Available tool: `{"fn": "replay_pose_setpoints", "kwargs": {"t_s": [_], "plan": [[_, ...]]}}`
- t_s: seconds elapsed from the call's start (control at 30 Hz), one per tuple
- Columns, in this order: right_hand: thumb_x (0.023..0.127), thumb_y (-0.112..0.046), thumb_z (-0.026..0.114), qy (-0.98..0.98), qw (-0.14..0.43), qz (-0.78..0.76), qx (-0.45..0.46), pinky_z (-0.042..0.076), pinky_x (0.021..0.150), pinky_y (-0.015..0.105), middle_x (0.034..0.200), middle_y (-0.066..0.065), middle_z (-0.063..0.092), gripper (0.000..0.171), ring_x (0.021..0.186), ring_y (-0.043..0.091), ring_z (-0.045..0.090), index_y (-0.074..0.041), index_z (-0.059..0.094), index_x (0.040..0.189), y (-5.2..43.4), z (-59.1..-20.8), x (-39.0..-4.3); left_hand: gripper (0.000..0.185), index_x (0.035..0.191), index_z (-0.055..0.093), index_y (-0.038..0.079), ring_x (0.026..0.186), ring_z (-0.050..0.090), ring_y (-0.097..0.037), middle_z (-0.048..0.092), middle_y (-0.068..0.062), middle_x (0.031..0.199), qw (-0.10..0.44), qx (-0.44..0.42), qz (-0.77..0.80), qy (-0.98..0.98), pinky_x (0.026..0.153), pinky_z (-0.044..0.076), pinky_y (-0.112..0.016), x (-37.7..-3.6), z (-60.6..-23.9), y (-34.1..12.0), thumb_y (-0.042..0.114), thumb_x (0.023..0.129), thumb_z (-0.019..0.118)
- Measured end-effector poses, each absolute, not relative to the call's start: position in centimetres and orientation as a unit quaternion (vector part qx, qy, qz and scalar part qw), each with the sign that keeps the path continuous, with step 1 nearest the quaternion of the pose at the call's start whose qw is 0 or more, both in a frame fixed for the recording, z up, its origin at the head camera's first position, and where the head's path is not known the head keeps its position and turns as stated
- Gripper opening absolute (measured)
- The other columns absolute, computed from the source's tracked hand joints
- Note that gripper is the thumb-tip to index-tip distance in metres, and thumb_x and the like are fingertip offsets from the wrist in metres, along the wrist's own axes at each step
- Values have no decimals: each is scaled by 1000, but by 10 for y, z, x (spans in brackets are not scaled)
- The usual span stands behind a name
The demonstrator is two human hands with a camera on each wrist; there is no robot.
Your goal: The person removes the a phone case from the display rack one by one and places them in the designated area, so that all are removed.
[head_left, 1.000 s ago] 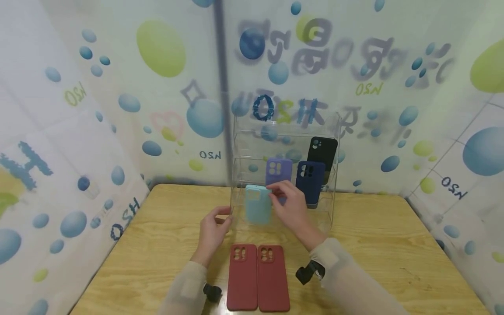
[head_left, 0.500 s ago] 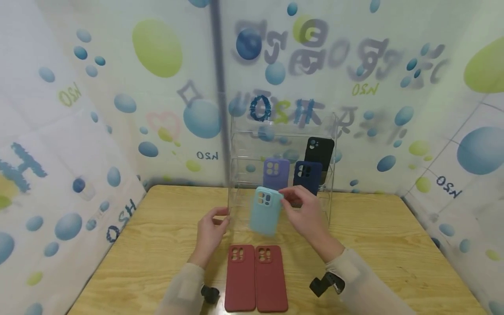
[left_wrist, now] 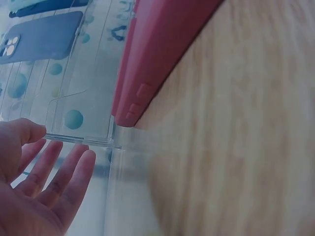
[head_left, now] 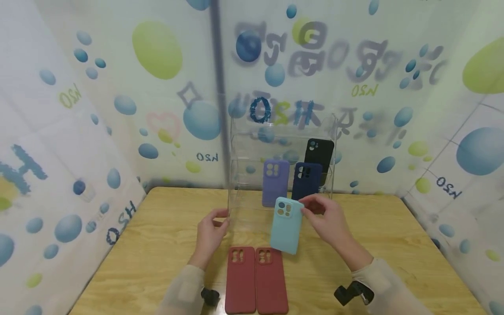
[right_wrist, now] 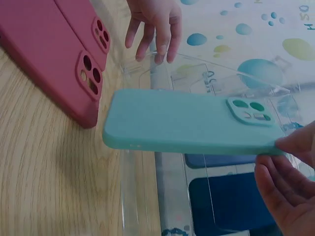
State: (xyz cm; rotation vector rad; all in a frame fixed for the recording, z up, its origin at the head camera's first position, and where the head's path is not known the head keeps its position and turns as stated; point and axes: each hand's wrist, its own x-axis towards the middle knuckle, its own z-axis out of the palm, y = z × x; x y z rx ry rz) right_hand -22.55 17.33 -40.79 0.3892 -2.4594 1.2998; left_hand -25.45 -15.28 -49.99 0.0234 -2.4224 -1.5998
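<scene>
- Right hand [head_left: 328,221] pinches the light blue phone case [head_left: 287,225] at its upper corner beside the camera cut-out; the case hangs in the air, tilted, in front of the clear acrylic rack [head_left: 236,175] and above the table. Left hand [head_left: 211,232] rests its straight, relaxed fingers against the rack's front left edge and grips nothing.
- Wooden table [head_left: 393,245]: bears the rack and the loose cases.
- Clear acrylic rack: stands upright at the back of the table, with stepped shelves.
- Two red cases [head_left: 256,280]: lie flat side by side, touching, on the table near the person, just below the held case.
- Purple case [head_left: 274,181], navy case [head_left: 307,177] and black case [head_left: 320,154]: stand upright in the rack, the black one highest and furthest back.
</scene>
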Motion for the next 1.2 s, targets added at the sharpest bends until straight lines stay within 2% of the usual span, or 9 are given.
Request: {"fn": "replay_pose_setpoints", "kwargs": {"t_s": [0.2, 0.43, 0.7, 1.03, 1.2], "plan": [[95, -10, 74, -877, 121, 446, 134, 59, 72, 23, 98, 2, 74, 16, 83, 11, 70, -14, 75, 110, 191, -411, -217, 24, 121, 72, 10, 84, 71, -21, 73, -12, 118, 118, 12, -546, -829, 60, 61, -24, -254, -501, -152, 9, 97, 72], [92, -5, 75, -882, 82, 446, 128, 58, 62, 26, 96, 6, 74, 15, 77, 18, 70, -11, 76, 106, 203, -418, -213, 24, 120, 73, 10, 84, 71, -22, 74, -11, 117, 128, 13, -545, -829, 60, 60, -24, -254, -497, -154, 10, 96, 73], [93, -7, 74, -895, 20, 435, 98, 58, 66, 25, 97, 6, 74, 16, 80, 16, 69, -7, 76, 109, 217, -432, -207, 24, 120, 73, 8, 84, 72, -23, 74, -12, 116, 128, 6, -551, -825, 59, 60, -24, -253, -499, -152, 9, 96, 73], [92, -9, 77, -886, -19, 438, 153, 60, 71, 24, 106, 7, 73, 18, 84, 8, 68, -9, 75, 110, 224, -467, -208, 23, 120, 73, 13, 84, 70, -21, 74, -10, 116, 123, 20, -547, -828, 60, 61, -25, -254, -499, -151, 11, 97, 73], [92, -8, 77, -882, -32, 447, 147, 60, 70, 24, 103, 7, 73, 19, 83, 7, 66, -6, 75, 110, 223, -480, -208, 23, 119, 73, 12, 84, 70, -21, 74, -10, 115, 125, 20, -547, -828, 60, 60, -24, -253, -499, -151, 11, 97, 73]]}}
